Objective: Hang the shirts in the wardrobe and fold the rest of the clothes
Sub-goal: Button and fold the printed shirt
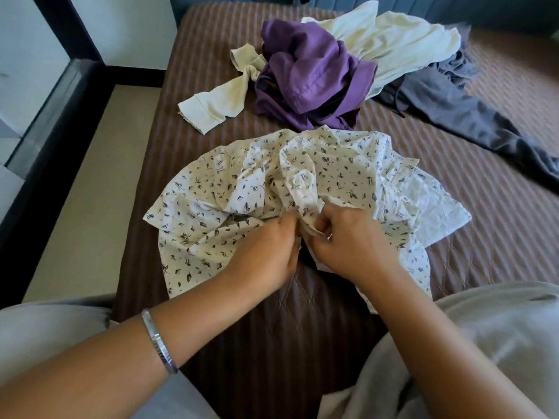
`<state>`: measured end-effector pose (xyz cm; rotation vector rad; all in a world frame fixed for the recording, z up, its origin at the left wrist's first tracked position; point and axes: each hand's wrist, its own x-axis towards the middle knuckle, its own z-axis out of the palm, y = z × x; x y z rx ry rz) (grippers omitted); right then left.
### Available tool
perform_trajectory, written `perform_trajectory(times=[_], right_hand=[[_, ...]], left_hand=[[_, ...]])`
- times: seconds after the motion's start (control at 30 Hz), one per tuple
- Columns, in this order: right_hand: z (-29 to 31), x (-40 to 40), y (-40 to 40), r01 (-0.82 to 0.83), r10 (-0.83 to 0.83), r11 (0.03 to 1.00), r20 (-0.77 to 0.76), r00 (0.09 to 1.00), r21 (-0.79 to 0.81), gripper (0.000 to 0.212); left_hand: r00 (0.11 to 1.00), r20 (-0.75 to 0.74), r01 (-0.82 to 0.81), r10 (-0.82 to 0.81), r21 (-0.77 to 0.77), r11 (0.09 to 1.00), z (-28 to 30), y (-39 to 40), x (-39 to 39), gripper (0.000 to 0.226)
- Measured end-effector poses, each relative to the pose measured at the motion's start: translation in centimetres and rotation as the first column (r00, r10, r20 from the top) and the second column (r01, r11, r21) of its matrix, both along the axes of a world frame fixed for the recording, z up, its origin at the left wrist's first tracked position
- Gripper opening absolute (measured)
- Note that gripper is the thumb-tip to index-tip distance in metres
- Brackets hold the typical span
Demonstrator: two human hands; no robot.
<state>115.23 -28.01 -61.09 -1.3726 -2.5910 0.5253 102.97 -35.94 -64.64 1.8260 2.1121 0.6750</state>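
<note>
Head view: purple garment [308, 71], cream top [393, 46], grey trousers [453, 113] beyond printed shirt [302, 182].

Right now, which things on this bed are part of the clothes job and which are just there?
Part of the job:
printed shirt, gripped by both hands
purple garment
cream top
grey trousers

Just there:
brown bedspread
silver bangle

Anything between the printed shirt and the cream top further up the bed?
Head view: the purple garment lies crumpled between the printed shirt and the cream top, overlapping the cream one.
</note>
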Motion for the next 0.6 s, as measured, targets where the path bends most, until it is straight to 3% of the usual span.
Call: perform_trajectory(times=[0.27,0.5,0.6], right_hand=[[0.5,0.8,1.7,0.064,-0.158,0.898,-0.182,0.971,-0.436,0.011],[3.1,0.8,2.1,0.153,-0.302,0.908,-0.357,0.884,-0.389,0.020],[6.3,1.8,2.7,0.224,-0.332,0.936,-0.468,0.819,-0.273,0.017]], left_hand=[[0.998,0.053,-0.044,0.042,0.036,0.998,-0.6,1.3,-1.1,0.009],[0.994,0.107,-0.033,0.030,0.027,0.999,0.8,1.7,-1.5,0.009],[0.939,0.338,-0.073,0.058,0.032,0.997,3.5,1.1,-2.2,0.005]])
